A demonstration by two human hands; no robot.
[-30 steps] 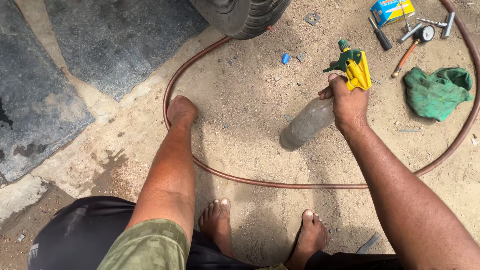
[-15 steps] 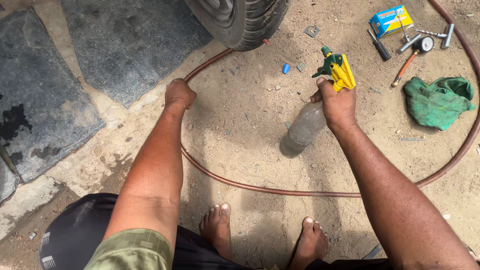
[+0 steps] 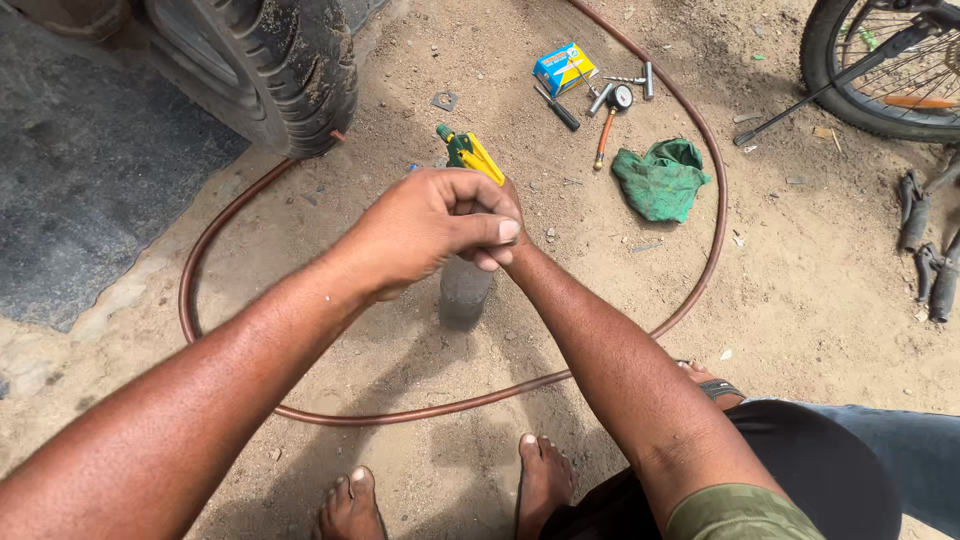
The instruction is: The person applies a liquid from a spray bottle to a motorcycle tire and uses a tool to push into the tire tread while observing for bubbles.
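While both hands meet over the sandy ground, we close our left hand (image 3: 440, 225) over the top of the grey spray bottle (image 3: 465, 292), whose yellow-and-green trigger head (image 3: 470, 155) juts above the knuckles. Our right hand (image 3: 508, 250) is mostly hidden behind the left; its grip cannot be told. Beyond, a small blue-and-yellow rectangular box (image 3: 563, 68) lies near a green rag (image 3: 660, 178), inside the brown hose loop (image 3: 715, 190).

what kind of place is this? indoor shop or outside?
Outdoors, probably a roadside tyre repair spot: bare dirt ground, a large vehicle tyre, a bicycle wheel, a long brown hose, and a pressure gauge lying among loose tools.
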